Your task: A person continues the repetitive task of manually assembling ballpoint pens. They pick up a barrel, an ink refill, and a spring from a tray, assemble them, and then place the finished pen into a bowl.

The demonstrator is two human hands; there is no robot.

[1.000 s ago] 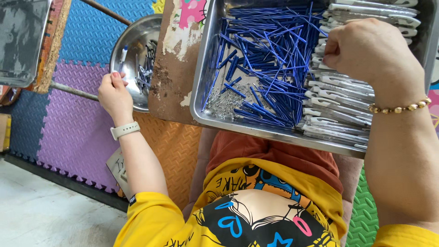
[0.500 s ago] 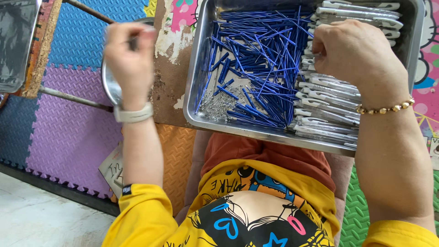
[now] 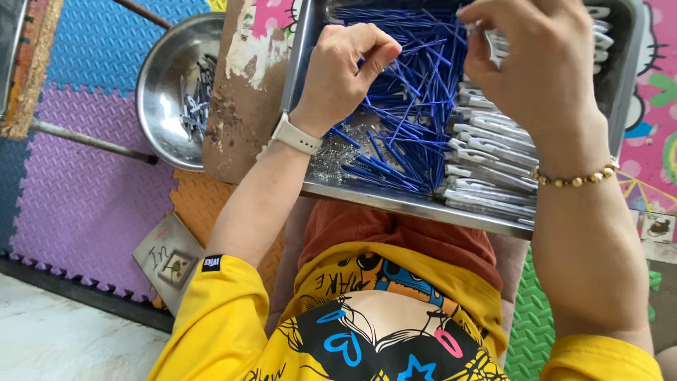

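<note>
Over the rectangular steel tray (image 3: 416, 204) of thin blue plastic rods (image 3: 409, 106), the right hand (image 3: 529, 63) hides whatever its curled fingers grasp. The left hand (image 3: 345, 70) pinches among the rods, its catch unclear. Coloured foam mats (image 3: 84, 190) cover the floor.

**Tray, bowl and mats: where each thing lies**

A rectangular steel tray (image 3: 416, 204) is set across the lap. Thin blue plastic rods (image 3: 409, 113) are heaped in its middle, a patch of small metal springs (image 3: 338, 152) lies at its near left, and grey pen barrels (image 3: 486, 162) are stacked along its right. A round steel bowl (image 3: 159, 106) is placed left of the tray, on interlocking foam floor mats (image 3: 84, 183).
</note>
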